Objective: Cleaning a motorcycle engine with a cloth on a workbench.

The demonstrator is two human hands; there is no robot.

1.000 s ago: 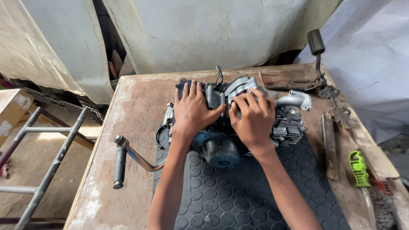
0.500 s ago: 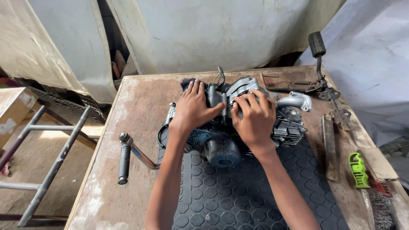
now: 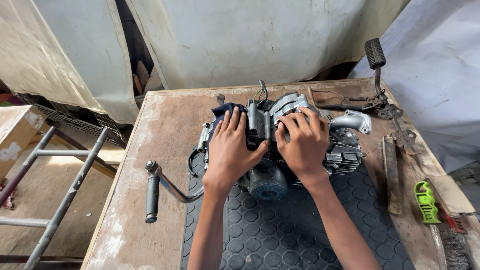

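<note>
Engine, a small motorcycle unit in grey metal, is sitting at the centre of the frame on the far edge of a black studded rubber mat that is covering the near part of the wooden table. You are pressing your left hand flat on the engine's left side, fingers spread, over a dark blue cloth; its grip is spread, clamping nothing. Your right hand is curling over the top casing, fingers bent onto the metal rather than pinching it. A kick-start lever is projecting towards the lower left, its rubber end lying on bare wood. At the right of the frame a foot-pedal assembly, a long file and a green-handled tool are lying well apart from the engine. To do this well, you are probably best keeping both palms bearing evenly, so the engine is staying seated on the mat, and keeping fingers clear of the cooling fins.
</note>
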